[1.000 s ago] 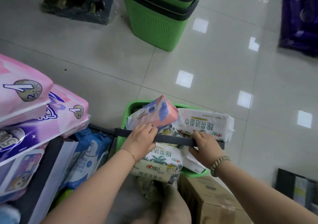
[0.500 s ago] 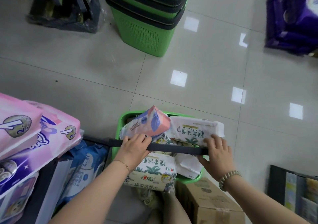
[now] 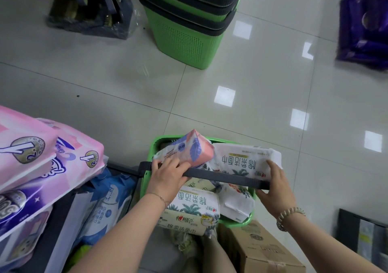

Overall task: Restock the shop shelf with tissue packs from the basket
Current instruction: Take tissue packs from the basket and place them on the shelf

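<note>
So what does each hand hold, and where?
Left hand seems to grip the pink pack by its near end; right hand holds the white pack by its right end.

A green basket (image 3: 152,146) is overflowing with tissue packs (image 3: 195,205). A pink-and-blue pack (image 3: 190,148) is lying tilted beside a white palm-printed pack (image 3: 241,161), and the dark handle (image 3: 220,177) is crossing over them.

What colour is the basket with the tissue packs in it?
The basket is bright green, with a dark grey handle. The head view shows it.
</note>
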Available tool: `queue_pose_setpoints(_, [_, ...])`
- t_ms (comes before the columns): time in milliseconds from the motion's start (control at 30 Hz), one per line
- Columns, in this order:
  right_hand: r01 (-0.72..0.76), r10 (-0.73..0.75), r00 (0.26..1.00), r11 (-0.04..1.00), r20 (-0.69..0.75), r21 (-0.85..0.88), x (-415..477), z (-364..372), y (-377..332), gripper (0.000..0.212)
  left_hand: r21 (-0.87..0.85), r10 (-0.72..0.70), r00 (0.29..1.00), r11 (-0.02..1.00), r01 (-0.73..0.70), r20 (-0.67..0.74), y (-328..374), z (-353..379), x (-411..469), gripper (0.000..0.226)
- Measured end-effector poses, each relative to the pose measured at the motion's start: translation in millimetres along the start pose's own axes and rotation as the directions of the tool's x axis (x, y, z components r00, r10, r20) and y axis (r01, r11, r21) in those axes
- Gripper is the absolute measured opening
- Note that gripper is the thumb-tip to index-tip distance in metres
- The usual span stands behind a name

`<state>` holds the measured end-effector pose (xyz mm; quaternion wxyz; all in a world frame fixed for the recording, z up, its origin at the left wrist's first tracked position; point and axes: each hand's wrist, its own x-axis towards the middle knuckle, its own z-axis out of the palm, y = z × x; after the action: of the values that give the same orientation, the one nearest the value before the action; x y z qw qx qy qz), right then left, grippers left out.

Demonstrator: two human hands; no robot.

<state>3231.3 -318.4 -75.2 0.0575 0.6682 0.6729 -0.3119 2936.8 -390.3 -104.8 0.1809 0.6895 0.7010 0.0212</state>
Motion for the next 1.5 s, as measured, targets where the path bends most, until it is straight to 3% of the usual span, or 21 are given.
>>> queue_pose_setpoints(367, [0.01, -0.027, 0.993, 0.988, 0.111, 0.157, 10.7, -12.9, 1.4, 0.103, -0.052, -0.046, 0.999, 0.998, 0.045, -0.003, 4.0, 4.2, -1.6, 0.027])
queue_pose_setpoints(433, [-0.06, 0.025, 0.991, 0.961, 0.131, 0.269, 18.4, -22.3, -0.3, 0.092, -0.047, -0.044, 0.999, 0.998, 0.044, 0.0, 3.9, 4.5, -1.0, 0.027])
queue_pose_setpoints(500, [-0.16, 0.147, 0.987, 0.923, 0.065, 0.35, 31.1, -26.7, -1.0, 0.081, -0.04, -0.044, 0.999, 0.998, 0.044, -0.002, 4.1, 4.5, -1.7, 0.028])
queue_pose_setpoints(567, [-0.244, 0.253, 0.968, 0.929, 0.004, 0.28, 45.2, -26.0, 1.4, 0.085, -0.029, -0.027, 0.999, 0.999, 0.027, -0.018, 4.1, 5.6, -4.3, 0.028])
queue_pose_setpoints(667, [-0.328, 0.316, 0.944, 0.927, 0.094, 0.181, 60.7, -19.5, 3.8, 0.09, -0.012, 0.015, 0.999, 1.0, -0.016, -0.045, 0.3, 9.2, -8.4, 0.027])
queue_pose_setpoints(800, [-0.431, 0.374, 0.901, 0.831, 0.218, 0.351, 70.6, -10.2, 8.1, 0.091, 0.015, 0.053, 0.996, 0.999, -0.052, -0.071, -3.9, 10.7, -11.4, 0.024])
queue_pose_setpoints(967, [-0.467, 0.411, 0.884, 0.748, 0.224, 0.472, 67.3, -2.6, 5.9, 0.091, 0.044, 0.038, 0.998, 0.998, -0.036, -0.051, 0.2, 10.0, -13.6, 0.027])
queue_pose_setpoints(1167, [-0.469, 0.461, 0.881, 0.815, 0.111, 0.34, 60.3, -9.2, -20.1, 0.112, 0.069, 0.027, 0.995, 0.997, -0.021, -0.093, 12.5, 4.5, -17.0, 0.037])
queue_pose_setpoints(1267, [-0.434, 0.447, 0.895, 0.862, 0.013, 0.263, 52.7, -17.3, -41.5, 0.104, 0.077, 0.032, 0.994, 0.997, -0.024, -0.103, 16.5, 0.0, -15.4, 0.038])
queue_pose_setpoints(1500, [-0.128, 0.114, 0.956, 0.991, -0.271, -0.035, 8.2, -52.0, -81.0, 0.09, 0.128, -0.111, 0.994, 0.986, 0.108, 0.017, 19.1, -19.6, -10.1, 0.047])
